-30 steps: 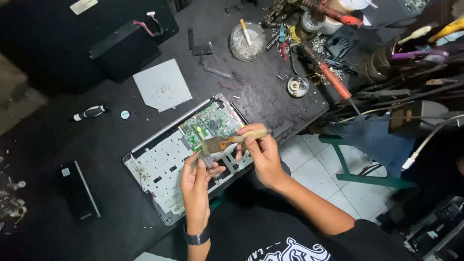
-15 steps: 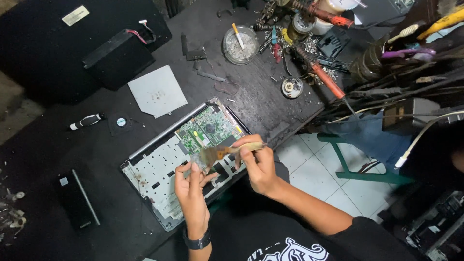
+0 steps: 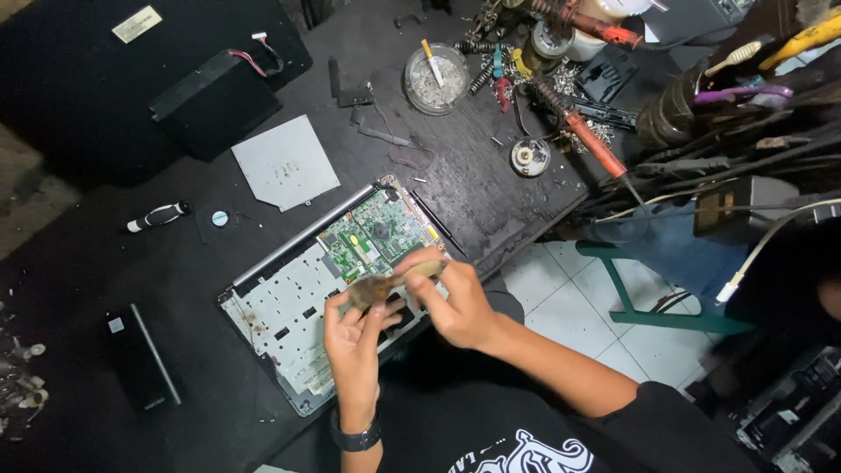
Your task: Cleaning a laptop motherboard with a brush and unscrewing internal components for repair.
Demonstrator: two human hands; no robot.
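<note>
**Opened laptop chassis under brush cleaning, seen from above**

The laptop chassis (image 3: 328, 298) lies bottom-up at the near edge of the dark workbench (image 3: 491, 188), its cover already off and the green circuit board (image 3: 377, 235) exposed at its far right corner. A grey metal cover plate (image 3: 285, 162) lies apart on the bench beyond it. The right hand (image 3: 455, 302) is closed around the pale handle of a small brush (image 3: 394, 280), bristles pointing left over the chassis's near edge. The left hand (image 3: 355, 337) has its fingers curled at the bristle end, apparently pinching it; whether it grips firmly cannot be told. Judged from this, disassembly is done, cleaning is under way, and reassembly is left. Against the earlier frames, both hands and brush have shifted slightly toward the near edge, away from the board.
</note>
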